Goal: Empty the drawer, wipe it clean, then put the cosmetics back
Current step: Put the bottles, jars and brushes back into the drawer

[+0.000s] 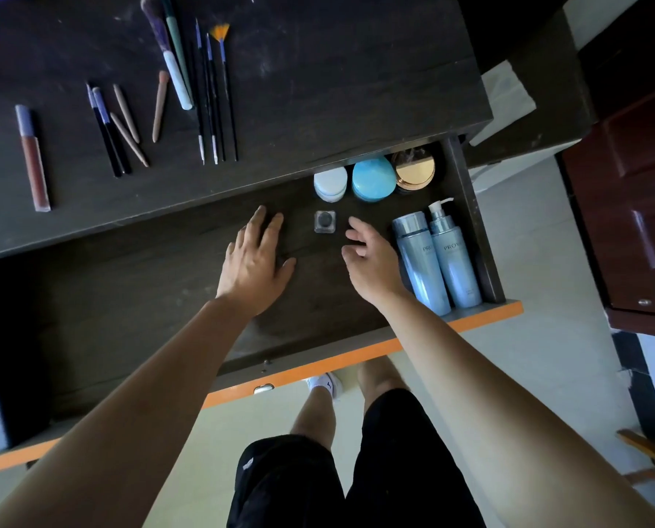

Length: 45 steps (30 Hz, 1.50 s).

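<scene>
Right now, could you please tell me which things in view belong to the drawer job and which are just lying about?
Job: drawer, small dark jar, white jar, blue jar, gold compact, two blue bottles, brushes, lip gloss tube.
Lying about: brown cabinet, wooden frame at lower right.

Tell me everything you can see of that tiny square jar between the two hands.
The small square clear jar, glass-like, shows a round dark grey top. It stands upright, alone, on the dark wooden drawer floor. The left hand and right hand flank it; neither touches it.
</scene>
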{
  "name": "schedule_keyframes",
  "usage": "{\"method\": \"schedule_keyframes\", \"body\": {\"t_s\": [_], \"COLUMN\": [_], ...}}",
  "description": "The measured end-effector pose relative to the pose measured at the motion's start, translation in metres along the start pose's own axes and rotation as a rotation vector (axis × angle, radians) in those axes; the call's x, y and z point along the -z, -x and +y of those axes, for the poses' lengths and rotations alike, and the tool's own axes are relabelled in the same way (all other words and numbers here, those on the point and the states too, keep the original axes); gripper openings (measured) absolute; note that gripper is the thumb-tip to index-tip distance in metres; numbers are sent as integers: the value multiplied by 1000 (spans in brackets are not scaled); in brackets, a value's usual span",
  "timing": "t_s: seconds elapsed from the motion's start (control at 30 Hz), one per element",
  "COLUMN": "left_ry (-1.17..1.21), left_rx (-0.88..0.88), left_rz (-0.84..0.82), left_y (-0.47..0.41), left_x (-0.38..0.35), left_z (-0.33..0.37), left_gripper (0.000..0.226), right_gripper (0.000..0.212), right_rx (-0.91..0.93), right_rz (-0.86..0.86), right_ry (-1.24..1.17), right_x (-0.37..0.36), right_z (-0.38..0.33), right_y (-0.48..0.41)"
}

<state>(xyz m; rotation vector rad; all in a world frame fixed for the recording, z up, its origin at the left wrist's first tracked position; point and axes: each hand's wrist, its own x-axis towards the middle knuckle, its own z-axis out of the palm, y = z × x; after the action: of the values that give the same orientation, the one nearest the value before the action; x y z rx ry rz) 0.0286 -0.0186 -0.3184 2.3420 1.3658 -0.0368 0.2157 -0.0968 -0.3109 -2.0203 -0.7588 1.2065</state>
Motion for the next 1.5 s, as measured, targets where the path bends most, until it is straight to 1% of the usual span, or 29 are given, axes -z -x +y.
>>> {"method": "schedule_keyframes", "body": {"t_s": [0.07, 0.17, 0.23, 0.27, 0.3, 0.33, 0.43, 0.5, 0.57, 0.63, 0.73, 0.8, 0.87, 0.93, 1.03, 1.1, 1.2, 1.23, 1.33, 1.4, 1.43, 1.5], "left_ry": [28, 85, 110, 114, 119, 133, 262, 384, 477, 533, 569, 567, 556, 546, 475, 379, 236, 204, 140, 97, 88, 102], "left_rx": [3, 28, 62, 75, 93, 124, 284, 396, 480, 517, 490, 471, 448, 407, 328, 258, 167, 137, 75, 53, 55, 80], "left_rz": [5, 11, 24, 48, 86, 129, 219, 255, 293, 310, 331, 305, 247, 200, 183, 239, 409, 442, 515, 571, 587, 588], "left_y": [-3, -14, -20, -23, -25, -27, -33, -38, -46, -56, -68, -73, -70, -59, -31, -14, 9, 13, 19, 15, 9, -5], "left_x": [0, -3, -9, -12, -15, -18, -23, -23, -20, -17, -14, -13, -10, -7, 1, 11, 41, 45, 62, 76, 83, 96], "left_z": [7, 24, 36, 41, 47, 51, 59, 59, 56, 51, 51, 54, 57, 56, 46, 36, 11, 8, -3, -16, -23, -33], "left_gripper": [75, 74, 71, 68, 62, 56, 44, 44, 45, 42, 32, 29, 34, 44, 50, 46, 38, 37, 35, 38, 39, 43], "right_gripper": [43, 33, 37, 43, 48, 54, 64, 69, 75, 78, 81, 83, 84, 86, 86, 84, 79, 76, 67, 64, 65, 68], "right_rx": [181, 480, 592, 611, 603, 574, 542, 531, 488, 458, 458, 466, 465, 454, 422, 402, 392, 368, 338, 381, 418, 489], "right_rz": [133, 409, 556, 589, 588, 553, 369, 284, 263, 259, 244, 236, 229, 232, 243, 261, 266, 281, 392, 449, 446, 378], "right_ry": [147, 324, 435, 504, 583, 667, 866, 927, 938, 951, 957, 958, 963, 971, 974, 943, 882, 863, 815, 774, 750, 711], "right_x": [8, 30, 47, 56, 64, 71, 81, 79, 76, 74, 74, 75, 76, 76, 74, 70, 58, 60, 56, 42, 33, 13], "right_z": [0, 1, -4, -10, -15, -22, -37, -40, -41, -41, -41, -41, -40, -41, -44, -48, -62, -61, -59, -70, -78, -96], "right_y": [4, 7, 0, -7, -16, -25, -49, -57, -59, -58, -58, -57, -57, -56, -53, -54, -53, -52, -50, -54, -58, -64]}}
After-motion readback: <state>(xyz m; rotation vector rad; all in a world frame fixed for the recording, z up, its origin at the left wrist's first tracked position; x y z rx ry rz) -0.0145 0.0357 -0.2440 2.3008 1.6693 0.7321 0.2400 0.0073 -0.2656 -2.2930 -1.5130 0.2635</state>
